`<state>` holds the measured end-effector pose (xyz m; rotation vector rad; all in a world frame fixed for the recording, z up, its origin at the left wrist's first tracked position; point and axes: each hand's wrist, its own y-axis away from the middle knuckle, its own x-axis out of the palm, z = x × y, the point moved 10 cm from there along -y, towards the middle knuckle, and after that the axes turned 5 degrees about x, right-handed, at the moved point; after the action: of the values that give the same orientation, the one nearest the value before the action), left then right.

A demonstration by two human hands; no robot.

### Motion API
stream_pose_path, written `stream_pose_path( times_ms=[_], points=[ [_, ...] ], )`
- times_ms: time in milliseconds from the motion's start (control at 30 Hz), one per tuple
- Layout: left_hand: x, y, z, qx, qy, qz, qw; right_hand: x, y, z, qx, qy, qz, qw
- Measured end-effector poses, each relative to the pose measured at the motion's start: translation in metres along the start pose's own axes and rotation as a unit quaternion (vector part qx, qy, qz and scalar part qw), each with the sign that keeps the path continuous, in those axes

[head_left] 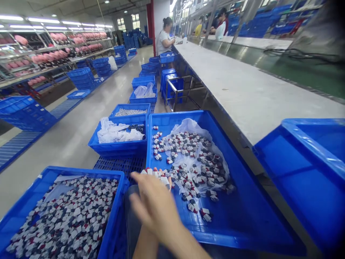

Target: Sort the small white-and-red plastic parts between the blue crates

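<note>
My left hand [169,182] is cupped around several small white and red pieces [155,173] at the near left edge of a large blue bin [237,212]. Its fingertips curl up beside them; its palm is hidden. My right hand [155,201] crosses above the left wrist, blurred, its fingers apart and nothing visible in them. In the large bin, many white, red and dark pieces [188,144] lie on and around a clear plastic bag [223,158]. A second blue bin [122,180] at the lower left holds many similar pieces.
Blue crates with white cloth-like plastic [115,133] and small white parts [130,112] stand beyond. A long white table [229,79] runs along the right, with a tilted blue bin [302,172] at its near end. A person [164,41] is at the far end.
</note>
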<state>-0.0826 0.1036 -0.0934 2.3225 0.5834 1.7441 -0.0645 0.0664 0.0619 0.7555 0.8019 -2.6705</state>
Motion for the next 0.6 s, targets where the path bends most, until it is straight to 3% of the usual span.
stream_pose_path(
  times_ms=[33,67,200,400,600],
  points=[
    [0.000,-0.002,-0.001,-0.004,0.007,-0.001,1.000,-0.018,0.003,-0.022,0.024,0.022,-0.039,0.999],
    [0.002,-0.003,-0.001,-0.016,0.018,0.004,1.000,-0.028,0.006,-0.044,0.039,0.056,-0.035,0.997],
    [0.017,-0.003,0.009,-0.094,0.069,0.046,0.992,-0.034,0.020,-0.095,0.000,0.131,0.073,0.989],
    [0.014,0.000,0.018,-0.117,0.077,0.038,0.989,-0.025,0.025,-0.099,-0.020,0.097,0.131,0.986],
    [0.014,-0.001,0.018,-0.105,0.062,0.039,0.992,-0.018,0.028,-0.111,0.076,-0.049,0.108,0.990]
  ],
)
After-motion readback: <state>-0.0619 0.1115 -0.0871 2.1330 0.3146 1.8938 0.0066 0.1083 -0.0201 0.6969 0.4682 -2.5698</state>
